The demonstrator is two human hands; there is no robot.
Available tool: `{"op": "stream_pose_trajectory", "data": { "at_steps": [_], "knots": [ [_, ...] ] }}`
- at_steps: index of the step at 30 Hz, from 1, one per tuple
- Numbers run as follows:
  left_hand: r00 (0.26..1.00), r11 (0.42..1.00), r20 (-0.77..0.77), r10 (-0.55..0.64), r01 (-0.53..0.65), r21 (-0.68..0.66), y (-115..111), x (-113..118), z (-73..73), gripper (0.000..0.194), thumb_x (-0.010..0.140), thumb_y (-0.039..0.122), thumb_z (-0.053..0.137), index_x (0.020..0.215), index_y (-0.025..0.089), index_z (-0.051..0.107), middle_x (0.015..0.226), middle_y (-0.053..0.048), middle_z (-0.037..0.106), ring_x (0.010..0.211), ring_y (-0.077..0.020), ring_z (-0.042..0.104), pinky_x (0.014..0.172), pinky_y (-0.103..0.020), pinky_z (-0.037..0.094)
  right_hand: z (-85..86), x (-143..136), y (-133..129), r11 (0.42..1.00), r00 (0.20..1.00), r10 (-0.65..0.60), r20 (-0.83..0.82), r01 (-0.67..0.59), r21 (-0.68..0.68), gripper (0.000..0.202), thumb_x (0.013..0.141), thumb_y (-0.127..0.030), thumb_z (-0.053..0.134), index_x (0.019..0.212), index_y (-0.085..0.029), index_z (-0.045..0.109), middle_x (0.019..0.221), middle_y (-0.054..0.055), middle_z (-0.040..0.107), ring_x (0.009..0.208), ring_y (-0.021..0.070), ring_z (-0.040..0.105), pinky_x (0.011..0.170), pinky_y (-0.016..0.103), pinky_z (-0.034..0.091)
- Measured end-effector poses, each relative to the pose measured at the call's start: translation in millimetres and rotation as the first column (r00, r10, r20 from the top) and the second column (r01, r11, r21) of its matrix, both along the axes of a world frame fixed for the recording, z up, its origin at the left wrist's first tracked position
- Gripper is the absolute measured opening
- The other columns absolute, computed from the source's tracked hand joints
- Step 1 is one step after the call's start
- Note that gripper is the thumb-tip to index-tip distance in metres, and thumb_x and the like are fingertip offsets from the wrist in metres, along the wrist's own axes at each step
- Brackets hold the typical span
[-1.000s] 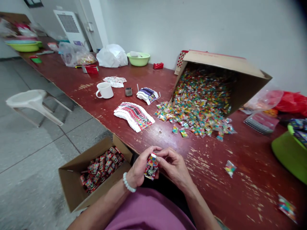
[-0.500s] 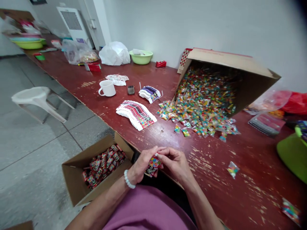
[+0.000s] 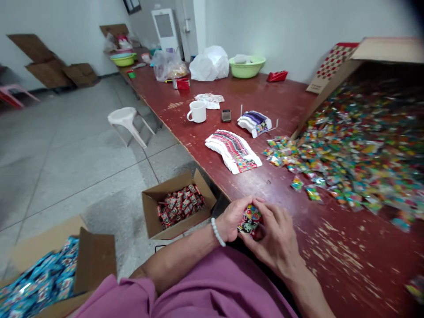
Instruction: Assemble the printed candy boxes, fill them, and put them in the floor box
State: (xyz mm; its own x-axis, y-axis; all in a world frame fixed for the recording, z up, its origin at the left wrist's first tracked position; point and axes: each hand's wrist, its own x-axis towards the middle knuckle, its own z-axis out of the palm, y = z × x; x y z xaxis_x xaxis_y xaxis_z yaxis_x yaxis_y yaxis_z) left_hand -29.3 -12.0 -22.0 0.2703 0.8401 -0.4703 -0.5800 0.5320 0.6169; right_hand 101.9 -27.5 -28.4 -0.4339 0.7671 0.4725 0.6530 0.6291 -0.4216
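Note:
Between my two hands is a small printed candy box [image 3: 251,219], red and black with colourful dots, held at the table's front edge. My left hand [image 3: 233,216], with a pale bead bracelet at the wrist, is closed around its left side. My right hand [image 3: 276,234] grips it from the right, with fingers at its top and thumb low. Beyond them on the table lies a fanned stack of flat red-and-white cartons [image 3: 233,151]. Below left, a cardboard box [image 3: 150,216] holds many finished-looking red boxes [image 3: 182,205].
Clear candy packets [image 3: 351,163] spill from a tipped carton [image 3: 391,49] on the right. A purple carton stack [image 3: 254,123], white mug [image 3: 198,111] and green basin [image 3: 247,68] stand farther back. On the floor are a white stool [image 3: 127,117] and a box of blue packets [image 3: 49,278].
The view has swung left, bringing the blue packets into sight. My right hand has shifted from pinching the candy box's top edge to gripping its right side; more of its printed face shows.

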Motion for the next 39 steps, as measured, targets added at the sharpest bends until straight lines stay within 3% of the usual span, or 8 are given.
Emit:
{"op": "stream_pose_trajectory", "data": {
  "at_steps": [4, 7, 11, 14, 17, 24, 30, 39],
  "knots": [
    [0.988, 0.999, -0.155, -0.005, 0.012, 0.046, -2.9, -29.1, 2.5, 0.051, 0.084, 0.059, 0.053, 0.101, 0.013, 0.065, 0.071, -0.008, 0.068, 0.052, -0.0183, 0.061, 0.052, -0.031, 0.05, 4.0, -10.6, 9.9, 0.985, 0.989, 0.141, -0.046, -0.145, -0.096, 0.085, 0.075, -0.048, 0.073, 0.145, -0.021, 0.034, 0.131, 0.017, 0.051, 0.117, 0.0352, 0.052, 0.096, 0.051, 0.045],
    [0.924, 0.99, -0.367, 0.105, -0.063, 0.126, -10.7, -83.0, 6.5, 0.051, 0.086, 0.06, 0.053, 0.116, 0.019, 0.061, 0.075, -0.005, 0.069, 0.053, -0.0165, 0.061, 0.05, -0.027, 0.047, -0.5, -4.7, 19.8, 0.98, 0.986, 0.106, -0.132, -0.126, -0.156, 0.087, 0.075, -0.059, 0.07, 0.145, -0.019, 0.036, 0.139, 0.019, 0.042, 0.128, 0.0365, 0.044, 0.102, 0.053, 0.043],
    [0.694, 0.966, -0.674, 0.254, -0.141, 0.219, -31.8, -170.8, 16.5, 0.041, 0.077, 0.055, 0.068, 0.088, 0.016, 0.071, 0.085, -0.005, 0.071, 0.079, -0.0183, 0.063, 0.071, -0.027, 0.049, -20.8, 23.3, 35.0, 0.976, 0.968, -0.118, -0.223, 0.071, -0.207, 0.061, 0.084, -0.052, 0.063, 0.135, -0.021, 0.05, 0.129, 0.016, 0.05, 0.107, 0.0292, 0.059, 0.09, 0.049, 0.051],
    [0.523, 0.964, -0.81, 0.264, -0.11, 0.243, -39.7, -204.8, 23.8, 0.038, 0.076, 0.053, 0.07, 0.083, 0.015, 0.074, 0.09, -0.007, 0.073, 0.089, -0.0216, 0.061, 0.081, -0.03, 0.047, -36.4, 37.4, 39.9, 0.948, 0.938, -0.235, -0.253, 0.165, -0.271, 0.049, 0.086, -0.048, 0.061, 0.127, -0.02, 0.058, 0.111, 0.012, 0.06, 0.084, 0.0224, 0.063, 0.078, 0.042, 0.055],
    [0.415, 0.957, -0.867, 0.274, -0.032, 0.288, -22.1, -195.8, 21.9, 0.038, 0.081, 0.05, 0.063, 0.096, 0.016, 0.073, 0.102, -0.008, 0.073, 0.095, -0.0219, 0.063, 0.083, -0.031, 0.047, -44.4, 37.8, 39.7, 0.941, 0.933, -0.285, -0.221, 0.227, -0.252, 0.041, 0.087, -0.046, 0.06, 0.118, -0.02, 0.063, 0.105, 0.011, 0.064, 0.079, 0.0217, 0.064, 0.076, 0.04, 0.054],
    [0.07, 0.876, -0.91, 0.409, 0.249, 0.413, 75.1, -113.3, 2.8, 0.035, 0.084, 0.029, 0.061, 0.117, 0.018, 0.065, 0.109, -0.008, 0.067, 0.096, -0.0217, 0.06, 0.088, -0.034, 0.045, -50.5, 34.9, 39.7, 0.965, 0.954, -0.203, -0.219, 0.157, -0.208, 0.025, 0.092, -0.037, 0.055, 0.108, -0.021, 0.065, 0.103, 0.01, 0.068, 0.092, 0.0245, 0.065, 0.084, 0.042, 0.053],
    [-0.208, 0.83, -0.863, 0.461, 0.446, 0.336, 113.9, -72.7, 0.9, 0.046, 0.082, 0.045, 0.067, 0.121, 0.022, 0.064, 0.116, -0.012, 0.058, 0.108, -0.0309, 0.049, 0.091, -0.041, 0.039, -49.5, 31.9, 41.8, 0.971, 0.954, -0.185, -0.235, 0.14, -0.194, 0.017, 0.093, -0.029, 0.054, 0.104, -0.022, 0.065, 0.1, 0.008, 0.068, 0.091, 0.024, 0.064, 0.082, 0.039, 0.053],
    [-0.279, 0.846, -0.869, 0.409, 0.473, 0.246, 127.6, -57.7, -3.5, 0.034, 0.081, 0.046, 0.067, 0.106, 0.023, 0.063, 0.115, -0.012, 0.054, 0.112, -0.0325, 0.044, 0.09, -0.042, 0.036, -45.0, 29.2, 41.8, 0.969, 0.948, -0.183, -0.261, 0.129, -0.21, 0.018, 0.092, -0.025, 0.053, 0.104, -0.022, 0.065, 0.1, 0.009, 0.069, 0.09, 0.0242, 0.064, 0.081, 0.039, 0.053]
  ]
}}
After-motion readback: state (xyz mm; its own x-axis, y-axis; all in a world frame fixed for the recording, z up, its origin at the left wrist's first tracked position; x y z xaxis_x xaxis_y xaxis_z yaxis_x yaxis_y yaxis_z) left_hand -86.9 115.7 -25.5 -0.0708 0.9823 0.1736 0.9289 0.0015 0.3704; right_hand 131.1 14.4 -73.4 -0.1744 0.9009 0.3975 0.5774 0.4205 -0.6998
